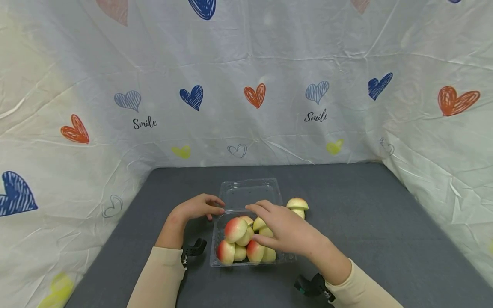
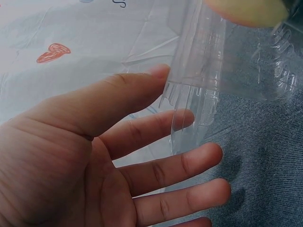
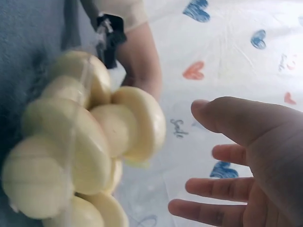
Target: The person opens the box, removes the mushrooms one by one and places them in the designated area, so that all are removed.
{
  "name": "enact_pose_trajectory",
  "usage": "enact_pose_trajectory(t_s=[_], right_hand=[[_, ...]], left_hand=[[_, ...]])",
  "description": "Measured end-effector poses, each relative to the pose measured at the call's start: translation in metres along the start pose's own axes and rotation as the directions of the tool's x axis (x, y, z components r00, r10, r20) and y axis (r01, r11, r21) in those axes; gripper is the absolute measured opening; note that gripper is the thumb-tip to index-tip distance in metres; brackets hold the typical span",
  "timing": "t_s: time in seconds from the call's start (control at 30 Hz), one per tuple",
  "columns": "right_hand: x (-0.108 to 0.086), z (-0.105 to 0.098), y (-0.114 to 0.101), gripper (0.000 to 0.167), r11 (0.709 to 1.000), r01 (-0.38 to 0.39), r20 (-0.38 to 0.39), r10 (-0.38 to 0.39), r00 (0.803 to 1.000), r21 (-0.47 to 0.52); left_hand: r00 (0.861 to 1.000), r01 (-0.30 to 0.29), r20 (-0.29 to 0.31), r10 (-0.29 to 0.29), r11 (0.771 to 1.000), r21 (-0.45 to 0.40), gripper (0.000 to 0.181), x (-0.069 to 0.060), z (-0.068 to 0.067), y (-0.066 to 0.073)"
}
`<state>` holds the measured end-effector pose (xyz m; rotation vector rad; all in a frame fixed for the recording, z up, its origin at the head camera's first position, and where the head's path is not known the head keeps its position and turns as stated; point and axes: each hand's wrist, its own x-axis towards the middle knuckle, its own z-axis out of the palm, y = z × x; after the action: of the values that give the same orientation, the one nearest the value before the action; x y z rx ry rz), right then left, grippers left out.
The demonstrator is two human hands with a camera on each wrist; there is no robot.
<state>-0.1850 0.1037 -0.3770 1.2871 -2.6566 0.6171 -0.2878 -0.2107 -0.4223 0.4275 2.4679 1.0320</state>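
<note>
Two hands of yours reach to a clear plastic box (image 1: 284, 258) in the head view, its lid (image 1: 250, 192) folded back toward the far edge of the desk (image 1: 354, 214). Your left hand (image 1: 200, 206) is at the rear left corner, where the lid meets the box, with its fingers loosely bent and the thumb apart. Your right hand (image 1: 285, 226) extends over the box's right half with fingers spread, above the toy mushrooms (image 1: 236, 230) piled inside, and it covers part of the right rim from sight. One lone mushroom (image 1: 297, 204) stands upright outside the box, just beyond that hand and near the lid's right edge. You have desk surface on both sides of the box, a little more on the right, and a white sheet (image 1: 219, 128) rises along the far edge.

From the left wrist, you see that hand's fingers spread and the thumb tip at the plastic edge; the index fingertip shows through the clear wall. You cannot tell whether either one touches.

From the right wrist, your fingers are straight and separated, the thumb apart, with a gap between them and the mushrooms at left.
</note>
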Motion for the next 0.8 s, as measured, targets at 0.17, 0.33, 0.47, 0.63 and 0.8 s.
enact_pose_trajectory(t_s=[0.17, 0.33, 0.47, 0.63, 0.8], right_hand=[[0.004, 0.016, -0.007, 0.067, 0.999, 0.042, -0.006, -0.042, 0.999, -0.014], [0.007, 0.031, -0.010, 0.064, 0.994, 0.089, -0.022, -0.090, 0.996, -0.066], [0.007, 0.037, -0.009, 0.059, 0.990, 0.106, -0.042, -0.111, 0.993, -0.093], [0.009, 0.043, -0.008, 0.054, 0.985, 0.113, -0.064, -0.122, 0.990, -0.132], [0.010, 0.050, -0.009, 0.050, 0.981, 0.114, -0.112, -0.132, 0.985, -0.155]], left_hand=[[1.000, -0.001, -0.005, 0.001, 1.000, 0.007, 0.046, 0.000, 0.000, 0.000], [1.000, 0.008, -0.009, -0.008, 1.000, 0.011, 0.045, 0.000, 0.001, 0.001], [1.000, 0.014, -0.012, -0.014, 1.000, 0.011, 0.044, 0.000, 0.001, 0.001], [1.000, 0.014, -0.010, -0.013, 1.000, 0.014, 0.044, 0.000, 0.001, 0.001], [1.000, 0.007, -0.010, -0.007, 1.000, 0.018, 0.044, 0.001, 0.000, 0.001]])
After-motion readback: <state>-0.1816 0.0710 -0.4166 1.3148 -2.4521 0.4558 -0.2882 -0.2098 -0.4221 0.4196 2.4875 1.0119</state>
